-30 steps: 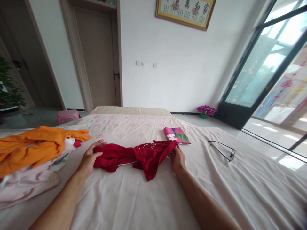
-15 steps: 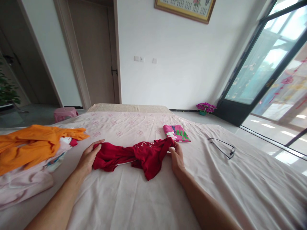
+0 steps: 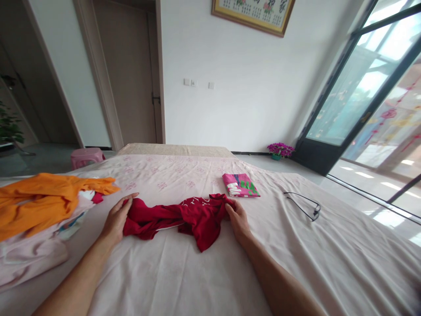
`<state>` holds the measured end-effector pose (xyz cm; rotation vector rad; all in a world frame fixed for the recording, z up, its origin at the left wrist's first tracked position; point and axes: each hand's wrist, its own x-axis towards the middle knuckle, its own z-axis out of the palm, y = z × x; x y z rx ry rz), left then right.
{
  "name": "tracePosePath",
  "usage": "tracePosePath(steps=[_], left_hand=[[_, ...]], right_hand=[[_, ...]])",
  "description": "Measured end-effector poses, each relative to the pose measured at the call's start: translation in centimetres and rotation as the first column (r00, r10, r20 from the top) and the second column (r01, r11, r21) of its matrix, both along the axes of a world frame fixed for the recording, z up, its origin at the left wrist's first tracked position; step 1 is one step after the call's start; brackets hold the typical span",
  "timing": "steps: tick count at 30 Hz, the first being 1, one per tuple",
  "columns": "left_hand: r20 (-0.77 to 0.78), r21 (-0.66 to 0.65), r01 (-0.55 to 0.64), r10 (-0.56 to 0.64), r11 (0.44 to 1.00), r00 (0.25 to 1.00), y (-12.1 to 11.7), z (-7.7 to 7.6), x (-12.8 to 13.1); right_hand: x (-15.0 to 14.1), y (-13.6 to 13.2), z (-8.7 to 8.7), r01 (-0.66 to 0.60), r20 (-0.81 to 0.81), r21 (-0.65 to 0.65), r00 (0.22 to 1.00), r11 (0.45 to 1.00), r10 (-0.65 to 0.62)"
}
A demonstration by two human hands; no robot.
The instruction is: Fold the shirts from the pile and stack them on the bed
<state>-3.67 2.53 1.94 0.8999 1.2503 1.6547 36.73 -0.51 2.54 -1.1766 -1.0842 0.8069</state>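
A dark red shirt (image 3: 200,221) with white lettering lies bunched and wrinkled on the pale pink bed sheet (image 3: 171,281), in the middle of the view. My left hand (image 3: 117,218) grips its left end, thumb on top. At the other end, my right hand (image 3: 239,219) pinches the cloth near the lettering. Part of the shirt sags between the two hands, and one corner droops toward me. Just beyond my right hand sits a folded pink garment (image 3: 240,184) with green and white print.
An orange garment (image 3: 42,197) tops a loose heap of clothes on the left. Black-framed glasses (image 3: 304,206) rest on the sheet to the right. A pink stool (image 3: 87,158) and a pot of purple flowers (image 3: 280,150) stand on the floor beyond the bed.
Both hands still hold the red shirt, which has shifted slightly left and nearer to me. The right hand has moved a little inward; the view has tilted slightly.
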Motion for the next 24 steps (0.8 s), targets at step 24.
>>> tracePosePath(steps=[24], left_hand=[[-0.357,0.103,0.624,-0.556,0.775,0.750,-3.6,13.2,14.0]], right_hand=[[-6.9,-0.7,14.5,-0.690,-0.446,0.036,0.636,0.723,0.630]])
